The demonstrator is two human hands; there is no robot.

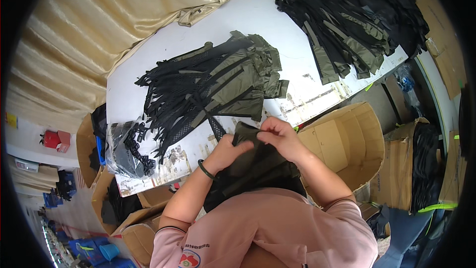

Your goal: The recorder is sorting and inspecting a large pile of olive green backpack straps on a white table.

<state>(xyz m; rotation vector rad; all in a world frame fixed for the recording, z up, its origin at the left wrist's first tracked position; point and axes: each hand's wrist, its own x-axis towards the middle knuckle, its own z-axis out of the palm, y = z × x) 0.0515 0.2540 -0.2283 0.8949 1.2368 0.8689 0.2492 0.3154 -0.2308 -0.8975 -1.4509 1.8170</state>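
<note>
Close to my body, a dark olive and black fabric piece (263, 166) hangs between my two hands at the table's near edge. My left hand (230, 151) is closed around its left side, thumb lying across the cloth. A black mesh strip runs from beside that hand up toward the table. With bent fingers, my right hand (278, 138) pinches the top edge of the same piece. Just beyond lies a fanned stack of olive and black mesh fabric pieces (235, 82). Part of the held piece is hidden behind my hands and forearms.
A clear plastic bag with black cords (124, 151) sits at the left corner of the white table (171, 42). Another heap of black and olive pieces (342, 25) covers the far right. An open cardboard box (364, 141) stands right; gold curtains (114, 15) hang far left.
</note>
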